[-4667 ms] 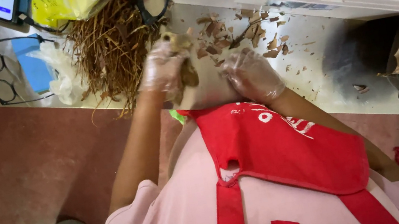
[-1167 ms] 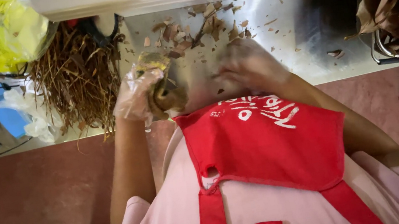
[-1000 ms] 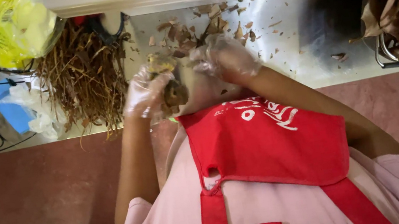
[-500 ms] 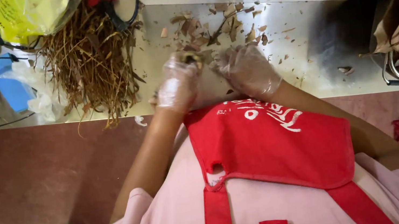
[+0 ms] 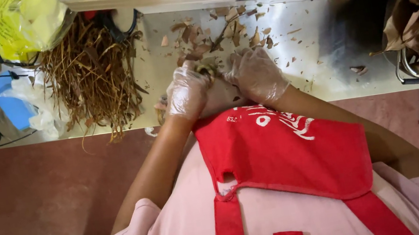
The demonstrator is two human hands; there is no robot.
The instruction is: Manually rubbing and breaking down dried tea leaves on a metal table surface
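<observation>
Both gloved hands, left (image 5: 186,91) and right (image 5: 254,74), pinch a small brown husk (image 5: 207,68) between them over the steel surface (image 5: 316,41). Peeling in progress, seemingly; next comes stripping flakes onto the scraps (image 5: 217,33).

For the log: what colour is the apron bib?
Red, with white print; the apron bib shows in the head view.

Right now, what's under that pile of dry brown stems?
The dry brown stems lie on the metal table, overlapping clear plastic at their left edge. Anything beneath the pile's middle is hidden.
</observation>
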